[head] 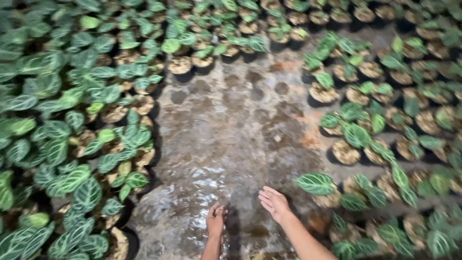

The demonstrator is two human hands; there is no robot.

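Note:
My left hand (215, 220) hangs low over the wet concrete floor (226, 130), fingers curled in loosely; whether it grips anything small is unclear. My right hand (273, 202) is held out flat with fingers apart, palm turned left, holding nothing. It is close to a large striped green leaf (315, 183) of a potted plant at the right. Both hands are above the bare wet strip between the plant rows.
Several small black pots with green white-veined plants (72, 144) crowd the left side. More such pots (385, 120) fill the right and the far end (226, 33). Round damp marks (260, 89) show on the concrete between them.

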